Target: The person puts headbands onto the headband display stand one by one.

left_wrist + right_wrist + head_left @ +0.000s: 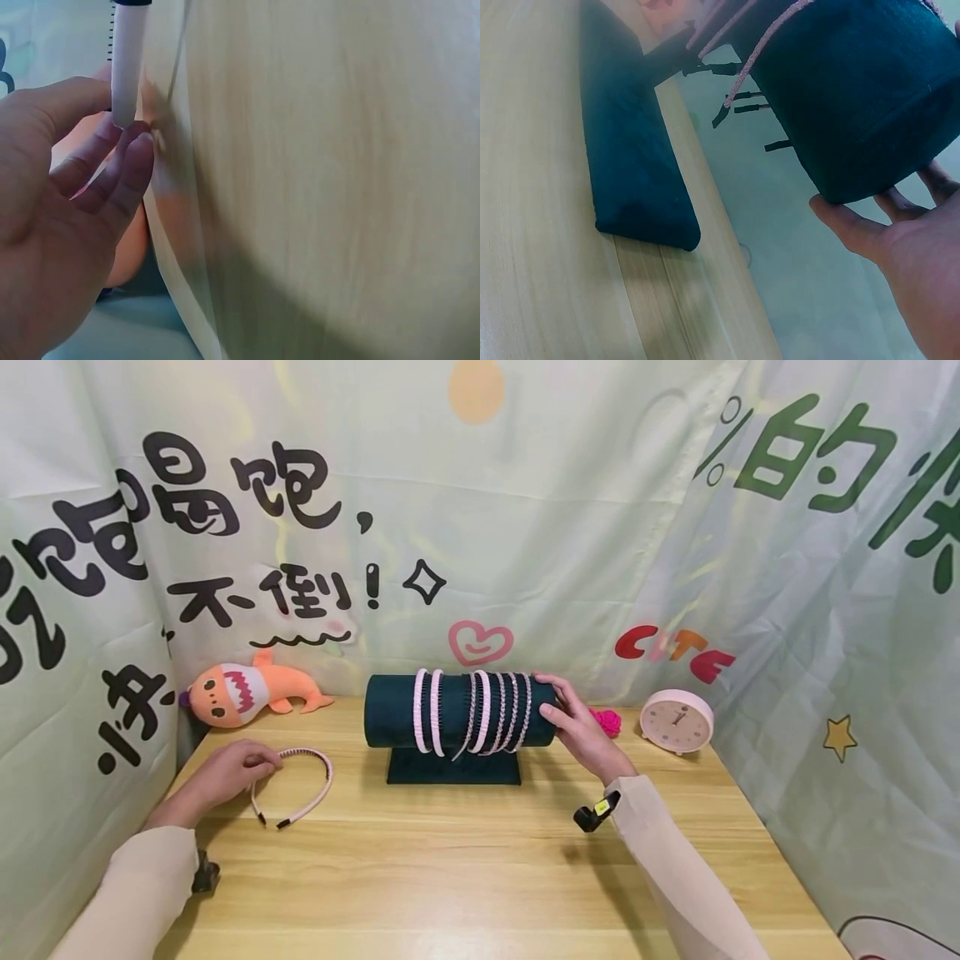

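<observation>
My left hand (232,770) pinches a pale pink headband (324,789) by its arch, at the left of the table. The headband's dark tips point towards me; small teeth line its inside. In the left wrist view, the fingers (139,169) meet at the pale band (127,67). A dark green headband stand (390,710), a padded roll on a flat base (453,768), stands at the middle. Several pink and braided headbands (485,714) hang over the roll. My right hand (588,731) grips the roll's right end, thumb in front and fingers over the top.
An orange plush shark (240,693) lies at the back left corner. A round pink clock (677,721) stands at the back right, near a bright pink flower-like thing (607,722) partly behind my right hand. Printed curtains (570,527) enclose the wooden table (480,860).
</observation>
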`<state>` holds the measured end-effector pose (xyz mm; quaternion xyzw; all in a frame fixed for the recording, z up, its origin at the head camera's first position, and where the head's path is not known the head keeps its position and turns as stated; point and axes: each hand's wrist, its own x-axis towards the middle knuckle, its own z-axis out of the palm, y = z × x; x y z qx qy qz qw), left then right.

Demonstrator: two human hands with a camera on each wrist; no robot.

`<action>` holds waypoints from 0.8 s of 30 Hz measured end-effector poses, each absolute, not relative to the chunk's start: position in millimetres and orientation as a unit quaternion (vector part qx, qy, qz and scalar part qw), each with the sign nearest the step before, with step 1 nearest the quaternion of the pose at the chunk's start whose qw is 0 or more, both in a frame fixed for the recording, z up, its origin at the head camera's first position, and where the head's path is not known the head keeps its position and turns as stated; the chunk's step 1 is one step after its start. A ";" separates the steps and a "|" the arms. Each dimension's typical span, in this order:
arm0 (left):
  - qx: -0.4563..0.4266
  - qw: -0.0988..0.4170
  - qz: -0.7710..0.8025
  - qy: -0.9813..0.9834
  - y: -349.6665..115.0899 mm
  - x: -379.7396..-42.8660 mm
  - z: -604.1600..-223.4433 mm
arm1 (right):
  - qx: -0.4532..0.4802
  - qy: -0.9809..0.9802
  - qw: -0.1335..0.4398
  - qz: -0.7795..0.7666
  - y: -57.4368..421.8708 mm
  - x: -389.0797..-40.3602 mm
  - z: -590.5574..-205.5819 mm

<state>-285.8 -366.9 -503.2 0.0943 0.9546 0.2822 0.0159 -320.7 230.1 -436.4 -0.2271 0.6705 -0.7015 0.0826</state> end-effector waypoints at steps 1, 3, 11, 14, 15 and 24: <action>0.091 0.018 0.287 0.954 -367.2 -284.8 -502.6 | -0.229 0.671 0.082 -0.701 230.2 -320.4 -436.0; 0.093 0.020 0.291 0.952 -368.2 -283.0 -502.2 | -0.230 0.672 0.082 -0.699 230.5 -319.8 -435.4; 0.105 0.021 0.301 0.948 -373.4 -277.3 -503.1 | -0.230 0.673 0.082 -0.698 230.2 -319.9 -436.4; 0.103 0.014 0.297 0.949 -375.7 -276.2 -503.1 | -0.231 0.673 0.082 -0.698 230.1 -319.8 -436.9; 0.104 0.012 0.297 0.949 -376.8 -276.0 -503.3 | -0.231 0.673 0.082 -0.698 230.0 -319.7 -436.9; 0.117 0.052 0.366 0.922 -385.3 -270.8 -501.7 | -0.236 0.671 0.080 -0.698 229.8 -319.8 -436.3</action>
